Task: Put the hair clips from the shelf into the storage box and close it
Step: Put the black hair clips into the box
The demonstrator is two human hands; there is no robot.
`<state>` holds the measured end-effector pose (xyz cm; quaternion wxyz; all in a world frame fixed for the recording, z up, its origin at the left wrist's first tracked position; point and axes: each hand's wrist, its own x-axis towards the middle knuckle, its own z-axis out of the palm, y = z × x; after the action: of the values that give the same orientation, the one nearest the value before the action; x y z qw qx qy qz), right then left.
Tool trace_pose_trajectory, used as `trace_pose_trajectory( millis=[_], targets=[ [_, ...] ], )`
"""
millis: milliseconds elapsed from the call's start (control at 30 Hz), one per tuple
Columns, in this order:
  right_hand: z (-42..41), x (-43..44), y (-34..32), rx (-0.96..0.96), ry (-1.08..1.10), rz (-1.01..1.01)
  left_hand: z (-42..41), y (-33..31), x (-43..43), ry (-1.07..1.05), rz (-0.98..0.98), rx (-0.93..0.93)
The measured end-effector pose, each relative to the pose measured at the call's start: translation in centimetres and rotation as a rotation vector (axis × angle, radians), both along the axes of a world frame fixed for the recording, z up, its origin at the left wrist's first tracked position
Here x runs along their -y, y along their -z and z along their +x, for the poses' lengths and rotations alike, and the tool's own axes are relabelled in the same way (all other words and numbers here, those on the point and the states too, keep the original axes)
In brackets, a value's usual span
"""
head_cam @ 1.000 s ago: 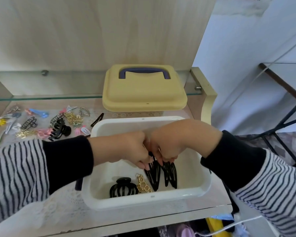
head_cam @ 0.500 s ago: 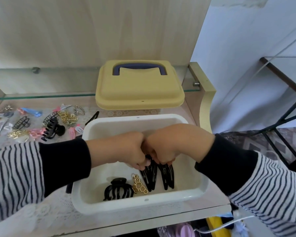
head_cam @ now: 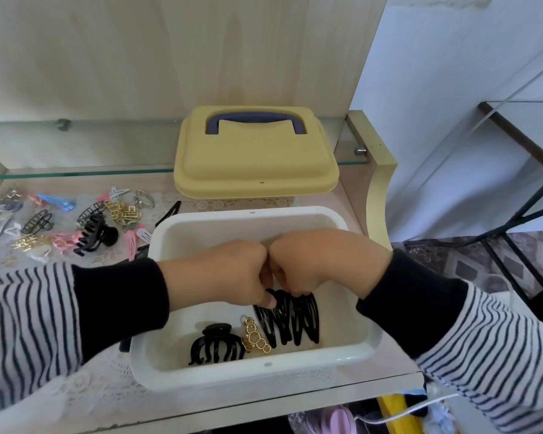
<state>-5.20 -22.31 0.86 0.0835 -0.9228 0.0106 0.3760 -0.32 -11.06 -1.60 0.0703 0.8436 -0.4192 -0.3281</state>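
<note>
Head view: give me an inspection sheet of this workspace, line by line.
Surface: shelf, lace-patterned top, carries the box and clips.
Job's things: white storage box open, holding a black claw clip, a gold clip and black snap clips; yellow lid off, behind the box; loose hair clips lie on the shelf left of it.
Clutter: pink item below the shelf edge, unidentifiable.
Hands: left hand and right hand both inside the box, fingers curled on the black snap clips.
Cables: white cable, lower right, below the shelf.
Surroundings: glass shelf, wooden back panel, dark-framed table at right.
</note>
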Motion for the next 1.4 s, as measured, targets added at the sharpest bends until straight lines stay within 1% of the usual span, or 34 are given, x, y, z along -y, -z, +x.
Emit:
trace_pose_trajectory(
  millis=[100,333,467,533,633,700,833,900,1000,1167,1300,1400],
  targets=[
    [-0.1,-0.1,0.1,0.012,-0.018,-0.009,0.1,0.1,-0.1,0.005,0.002,0.003],
    [-0.1,0.0,-0.5,0.039,0.022,0.027,0.3,-0.2,0.0,-0.005,-0.01,-0.021],
    [-0.2,-0.3,-1.4,0.098,-0.039,-0.075,0.3,-0.5,-0.1,-0.001,0.008,-0.031],
    [-0.4,-0.4,-2.0,0.121,-0.062,-0.093,0.3,-0.9,-0.2,0.011,0.02,-0.028],
    [-0.5,-0.4,-2.4,0.144,-0.064,-0.103,0.1,-2.0,-0.8,0.042,0.054,0.037],
    [-0.6,-0.5,-2.8,0.194,-0.042,-0.111,-0.1,-3.1,-1.5,0.059,0.04,0.104],
    [-1.4,-1.0,-4.9,0.296,0.049,-0.043,-0.2,-6.2,-3.9,0.017,-0.123,0.229],
    [-1.7,-1.7,-6.0,0.391,0.109,-0.011,-0.1,-7.8,-5.7,-0.055,-0.222,0.255],
    [-1.8,-2.9,-7.2,0.595,0.181,0.012,0.2,-9.6,-8.6,-0.176,-0.401,0.323],
    [-1.1,-7.3,-8.6,0.94,0.25,0.096,1.4,-9.7,-13.8,-0.406,-0.63,0.422],
    [0.4,-12.1,-8.3,1.159,0.256,0.227,2.1,-8.6,-17.5,-0.529,-0.745,0.455],
    [1.4,-16.1,-7.5,1.24,0.262,0.308,2.9,-6.9,-20.1,-0.593,-0.801,0.518]
  ],
)
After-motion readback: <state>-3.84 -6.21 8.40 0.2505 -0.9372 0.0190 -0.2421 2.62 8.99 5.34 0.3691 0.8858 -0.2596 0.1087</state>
